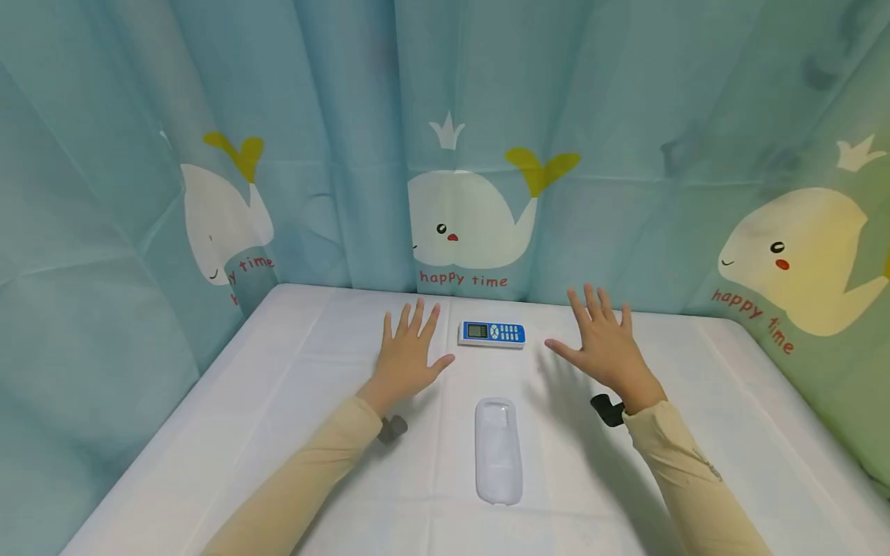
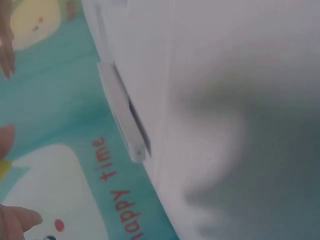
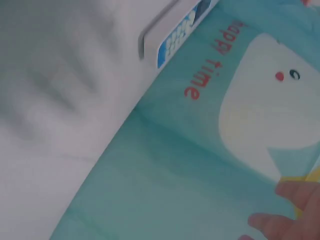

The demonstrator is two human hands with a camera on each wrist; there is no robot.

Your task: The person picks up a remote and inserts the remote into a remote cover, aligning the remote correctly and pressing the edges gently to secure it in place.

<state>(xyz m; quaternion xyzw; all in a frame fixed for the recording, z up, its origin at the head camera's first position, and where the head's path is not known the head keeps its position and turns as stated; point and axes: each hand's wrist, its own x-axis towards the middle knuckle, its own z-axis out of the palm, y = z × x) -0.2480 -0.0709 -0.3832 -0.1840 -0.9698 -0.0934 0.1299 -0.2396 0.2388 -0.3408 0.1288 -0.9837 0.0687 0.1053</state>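
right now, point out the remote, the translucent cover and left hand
remote (image 1: 491, 333), head view, button face
translucent cover (image 1: 498, 452), head view, broad middle
left hand (image 1: 406, 357), head view, back of hand

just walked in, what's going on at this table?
A person's left hand and right hand hover over the white table, fingers spread, holding nothing. A blue-and-white remote lies keypad up between them, toward the table's far edge. A translucent cover lies nearer the person, separate from the remote. Neither hand is touching either item.
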